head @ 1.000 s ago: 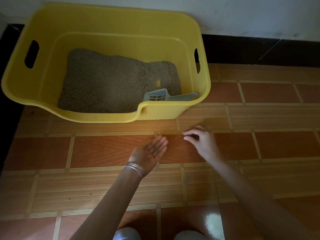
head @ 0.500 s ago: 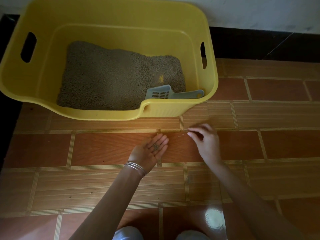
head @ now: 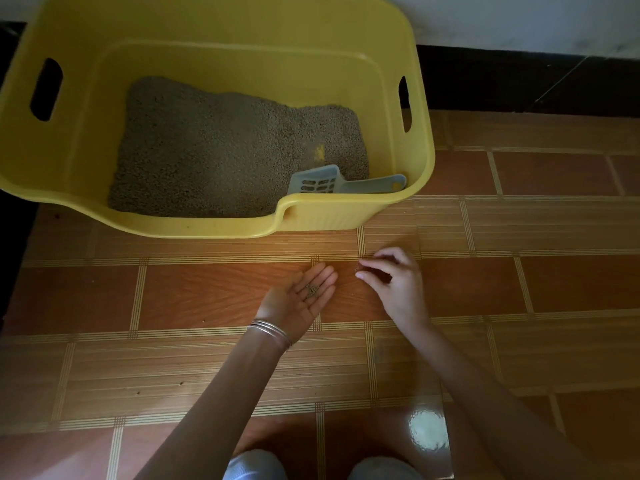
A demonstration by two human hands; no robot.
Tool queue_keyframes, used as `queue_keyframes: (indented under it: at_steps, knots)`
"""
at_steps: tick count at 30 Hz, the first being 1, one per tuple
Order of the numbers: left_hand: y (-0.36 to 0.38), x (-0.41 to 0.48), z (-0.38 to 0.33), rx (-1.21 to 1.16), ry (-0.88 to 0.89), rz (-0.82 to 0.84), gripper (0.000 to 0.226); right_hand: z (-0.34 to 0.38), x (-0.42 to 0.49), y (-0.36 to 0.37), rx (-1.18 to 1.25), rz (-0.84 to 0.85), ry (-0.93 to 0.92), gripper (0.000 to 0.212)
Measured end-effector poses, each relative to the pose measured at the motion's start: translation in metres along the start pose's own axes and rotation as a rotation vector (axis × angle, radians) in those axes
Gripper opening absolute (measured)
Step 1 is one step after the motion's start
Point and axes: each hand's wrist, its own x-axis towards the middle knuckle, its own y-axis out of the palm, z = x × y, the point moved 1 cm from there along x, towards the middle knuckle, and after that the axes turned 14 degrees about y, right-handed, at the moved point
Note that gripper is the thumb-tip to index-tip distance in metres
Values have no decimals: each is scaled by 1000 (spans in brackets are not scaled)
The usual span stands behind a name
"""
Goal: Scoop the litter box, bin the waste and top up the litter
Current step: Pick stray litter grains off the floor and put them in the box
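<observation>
A yellow litter box [head: 214, 231] stands on the floor against the wall, with grey-brown litter [head: 225, 150] covering most of its bottom. A pale blue slotted scoop [head: 318, 183] lies inside at the front right, its handle pointing right. In front of the box my left hand [head: 294, 303] lies palm up on the tiles, fingers straight, carrying several litter grains [head: 312, 291]. Just to its right my right hand [head: 398, 285] is curled over the floor, thumb and forefinger pinching a small dark grain [head: 357, 268].
Orange and striped floor tiles [head: 554, 282] stretch right and towards me, with a few dark specks [head: 204, 320] on them. A dark skirting [head: 519, 81] runs below the white wall. My knees [head: 256, 465] show at the bottom edge. Silver bangles [head: 270, 330] circle my left wrist.
My right hand's fingers have curled closer together over the floor near the left fingertips. The left hand has stayed palm up with the grains.
</observation>
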Motion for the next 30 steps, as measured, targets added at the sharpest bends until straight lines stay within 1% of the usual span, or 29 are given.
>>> queue_keyframes:
  at_steps: [3, 10, 15, 20, 23, 24, 26, 28, 30]
  knots:
    - [0, -1, 0, 6, 6, 0, 31, 3, 1, 4, 23, -22, 11, 33]
    - [-1, 1, 0, 1, 3, 6, 33, 4, 2, 9, 36, -87, 20, 25]
    - [-1, 2, 0, -1, 1, 10, 32, 3, 4, 11, -15, -65, 4, 23]
    - [0, 3, 0, 10, 3, 9, 32, 12, -3, 11, -203, -73, -59, 24]
    - [0, 1, 1, 20, 15, 1, 32, 16, -5, 12, -295, -79, -36, 25]
    - [0, 0, 2, 23, 18, -1, 32, 17, -5, 11, -276, -71, -21, 25]
    - [1, -1, 5, 34, 14, -7, 32, 23, -6, 9, -136, -21, -23, 23]
    - [3, -3, 11, 59, 3, -11, 32, 35, -12, 7, 26, 64, -76, 21]
    - [7, -4, 16, 84, -1, -14, 32, 46, -17, 2, 109, 120, -114, 21]
